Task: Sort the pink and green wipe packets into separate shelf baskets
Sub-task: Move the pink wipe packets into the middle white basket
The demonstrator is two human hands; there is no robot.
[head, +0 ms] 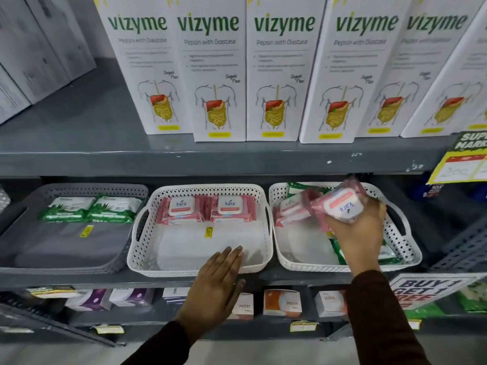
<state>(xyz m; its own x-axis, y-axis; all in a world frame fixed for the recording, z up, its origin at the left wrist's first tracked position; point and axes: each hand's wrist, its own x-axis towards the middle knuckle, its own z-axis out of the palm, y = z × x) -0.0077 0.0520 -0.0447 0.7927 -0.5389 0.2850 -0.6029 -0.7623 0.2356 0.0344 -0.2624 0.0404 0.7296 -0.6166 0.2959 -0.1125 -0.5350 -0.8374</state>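
A row of tall white Vizyme cartons (282,69) stands on the upper shelf (210,156), directly over three baskets on the middle shelf, and a yellow price placard (463,159) hangs at the right end of that shelf edge. Below, small boxes (282,302) line the bottom shelf beside a "Buy 1 Get 1" sign (427,288). The grey basket (79,189) on the left holds two green wipe packets (89,209) side by side at its back. The middle white basket (208,191) holds two pink Kara packets (207,209) with white flip lids, also side by side at the back, its front floor bare. The right white basket (405,246) holds a mix: pink packets (292,206) at the back left and green ones (340,248) partly hidden under the right hand. The right hand (358,227) is over that basket, its fingers grasping a pink packet (342,204) lifted clear, blurred, lid turned upside down. The left hand (218,280) lies flat with fingers released, fingertips resting on the middle basket's front rim.
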